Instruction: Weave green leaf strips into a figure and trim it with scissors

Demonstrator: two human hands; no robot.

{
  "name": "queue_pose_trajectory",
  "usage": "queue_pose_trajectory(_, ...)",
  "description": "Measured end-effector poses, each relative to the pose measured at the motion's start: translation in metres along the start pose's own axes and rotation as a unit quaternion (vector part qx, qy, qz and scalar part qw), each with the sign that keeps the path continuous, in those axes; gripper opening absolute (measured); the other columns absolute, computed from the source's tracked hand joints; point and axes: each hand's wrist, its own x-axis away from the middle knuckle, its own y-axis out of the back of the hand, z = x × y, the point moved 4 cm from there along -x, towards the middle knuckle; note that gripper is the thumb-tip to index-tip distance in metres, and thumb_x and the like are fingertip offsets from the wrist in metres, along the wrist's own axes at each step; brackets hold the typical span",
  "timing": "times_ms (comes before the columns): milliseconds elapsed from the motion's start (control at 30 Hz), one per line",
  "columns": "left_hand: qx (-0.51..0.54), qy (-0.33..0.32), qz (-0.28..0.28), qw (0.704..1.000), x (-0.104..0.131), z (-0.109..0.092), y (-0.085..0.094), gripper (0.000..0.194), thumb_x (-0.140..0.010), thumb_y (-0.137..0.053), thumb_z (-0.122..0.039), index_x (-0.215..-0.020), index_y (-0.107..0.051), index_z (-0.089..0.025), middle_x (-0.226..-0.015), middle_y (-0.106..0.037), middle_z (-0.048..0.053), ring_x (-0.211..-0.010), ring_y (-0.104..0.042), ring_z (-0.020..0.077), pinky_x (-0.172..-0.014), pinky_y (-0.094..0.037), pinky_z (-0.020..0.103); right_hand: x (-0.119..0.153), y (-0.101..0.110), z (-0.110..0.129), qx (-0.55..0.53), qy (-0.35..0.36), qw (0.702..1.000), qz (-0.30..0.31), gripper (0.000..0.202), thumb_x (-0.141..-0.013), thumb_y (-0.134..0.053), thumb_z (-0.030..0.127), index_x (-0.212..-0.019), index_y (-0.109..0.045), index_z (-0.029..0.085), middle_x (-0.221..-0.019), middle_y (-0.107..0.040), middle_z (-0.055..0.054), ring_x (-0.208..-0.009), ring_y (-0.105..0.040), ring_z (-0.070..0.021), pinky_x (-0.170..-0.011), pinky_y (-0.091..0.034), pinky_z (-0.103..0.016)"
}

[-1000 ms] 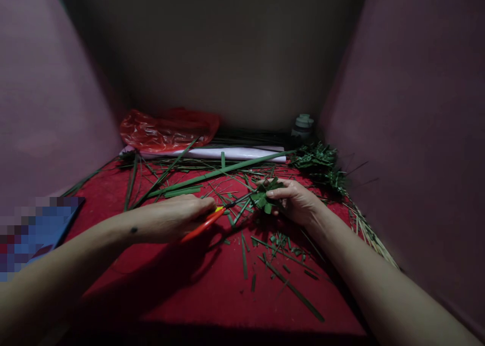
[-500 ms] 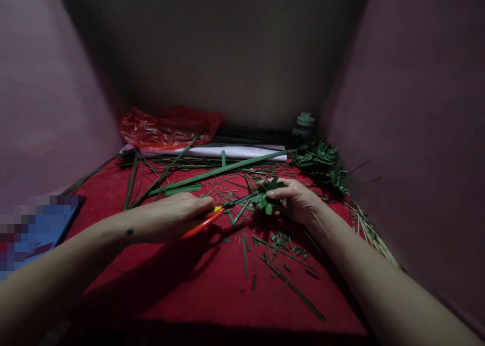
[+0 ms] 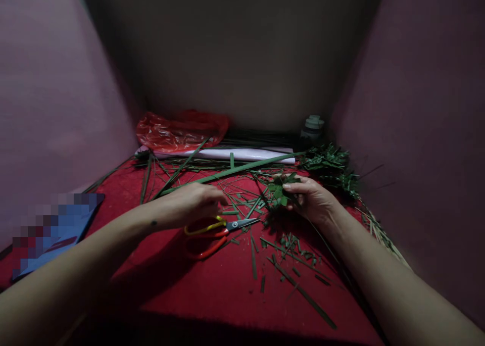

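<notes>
Between the thumb and fingers of my right hand is a woven green leaf flower, its cut leaf ends spread outward. My left hand hovers just above the scissors with loosely bent fingers and nothing visible in them; its thumb is mostly hidden. The scissors, with one yellow and one orange handle, lie on the red cloth, blades pointing right. Green leaf clippings are scattered beneath and in front of my right hand.
Long green leaf strips cross the back, by a white roll and a red plastic bag. Finished-looking leaf bunches and a lidded bottle stand back right. A blue flat item, partly pixelated, lies left. Pink walls flank the surface.
My left hand has let go of the scissors, which now lie on the cloth below it. My right hand still holds the leaf flower, and the view has shifted slightly left.
</notes>
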Motion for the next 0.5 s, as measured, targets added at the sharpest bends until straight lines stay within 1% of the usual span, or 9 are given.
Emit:
queue_pose_trajectory(67,-0.106,0.019,-0.07,0.992,-0.018,0.009,-0.003,0.026,-0.086,-0.039,-0.024,-0.103,-0.059,-0.02,-0.095,-0.06,0.007,-0.079,-0.056,0.0153,-0.063,-0.041,0.025,0.001,-0.003,-0.001,-0.006,0.003,1.0,0.011,0.016,-0.061,-0.065,0.012,-0.077,-0.062,0.014,-0.056,-0.06,0.001,-0.045,-0.053,-0.0096,-0.038,-0.04,-0.02)
queue_pose_trajectory(100,-0.178,0.042,-0.096,0.979,-0.028,0.014,-0.006,0.026,-0.085,-0.041,-0.022,-0.102,-0.059,-0.019,-0.094,-0.059,0.009,-0.079,-0.055,0.0177,-0.06,-0.041,0.026,0.001,-0.004,-0.001,-0.01,0.009,1.0,0.018,0.018,-0.061,-0.065,0.013,-0.079,-0.063,0.014,-0.056,-0.06,0.001,-0.046,-0.053,-0.0095,-0.039,-0.04,-0.02)
queue_pose_trajectory(133,-0.241,0.047,-0.107,0.963,-0.038,0.018,-0.01,0.024,-0.084,-0.042,-0.02,-0.1,-0.06,-0.017,-0.091,-0.058,0.01,-0.08,-0.055,0.02,-0.058,-0.041,0.028,0.001,-0.005,0.0,-0.017,0.014,1.0,0.023,0.021,-0.062,-0.065,0.013,-0.082,-0.063,0.014,-0.057,-0.06,0.001,-0.046,-0.052,-0.0094,-0.04,-0.04,-0.021)
queue_pose_trajectory(167,-0.286,0.031,-0.109,0.952,-0.046,0.019,-0.016,0.022,-0.083,-0.043,-0.018,-0.096,-0.061,-0.015,-0.089,-0.058,0.011,-0.081,-0.054,0.021,-0.058,-0.042,0.028,0.001,-0.006,0.0,-0.024,0.019,0.999,0.026,0.025,-0.061,-0.065,0.012,-0.086,-0.063,0.015,-0.057,-0.06,0.001,-0.047,-0.052,-0.0093,-0.041,-0.041,-0.021)
queue_pose_trajectory(267,-0.313,0.01,-0.107,0.944,-0.058,0.02,-0.024,0.019,-0.082,-0.043,-0.012,-0.083,-0.062,-0.011,-0.087,-0.058,0.012,-0.083,-0.053,0.0206,-0.063,-0.043,0.029,0.002,-0.005,0.003,-0.046,0.029,0.998,0.022,0.031,-0.06,-0.065,0.01,-0.091,-0.063,0.016,-0.058,-0.059,0.002,-0.047,-0.05,-0.009,-0.043,-0.043,-0.022)
queue_pose_trajectory(333,-0.323,0.008,-0.118,0.939,-0.052,0.015,-0.019,0.018,-0.082,-0.042,-0.01,-0.083,-0.061,-0.011,-0.085,-0.059,0.011,-0.081,-0.053,0.0204,-0.065,-0.043,0.03,0.002,-0.004,0.005,-0.056,0.037,0.998,0.02,0.03,-0.059,-0.065,0.009,-0.088,-0.063,0.017,-0.057,-0.059,0.002,-0.047,-0.051,-0.0094,-0.043,-0.044,-0.022)
queue_pose_trajectory(400,-0.329,0.012,-0.145,0.933,-0.037,0.007,-0.006,0.021,-0.083,-0.04,-0.01,-0.086,-0.06,-0.012,-0.083,-0.059,0.009,-0.08,-0.053,0.0199,-0.065,-0.042,0.031,0.003,-0.003,0.009,-0.064,0.047,0.997,0.012,0.028,-0.058,-0.064,0.008,-0.084,-0.063,0.017,-0.065,-0.063,0.0,-0.052,-0.055,-0.0104,-0.044,-0.044,-0.021)
queue_pose_trajectory(433,-0.314,0.012,-0.198,0.929,-0.026,0.003,0.006,0.021,-0.084,-0.04,-0.011,-0.086,-0.061,-0.014,-0.081,-0.06,0.007,-0.078,-0.054,0.0189,-0.063,-0.042,0.029,0.004,-0.002,0.01,-0.067,0.053,0.996,-0.001,0.027,-0.058,-0.064,0.007,-0.083,-0.063,0.017,-0.071,-0.066,-0.002,-0.054,-0.056,-0.0106,-0.045,-0.044,-0.021)
queue_pose_trajectory(500,-0.296,0.041,-0.253,0.92,-0.003,0.001,0.03,0.025,-0.086,-0.036,-0.014,-0.092,-0.061,-0.015,-0.083,-0.061,0.006,-0.078,-0.055,0.0164,-0.062,-0.041,0.026,0.006,-0.002,0.013,-0.075,0.059,0.995,-0.024,0.026,-0.058,-0.064,0.007,-0.082,-0.063,0.018,-0.075,-0.068,-0.003,-0.056,-0.058,-0.0105,-0.048,-0.047,-0.02)
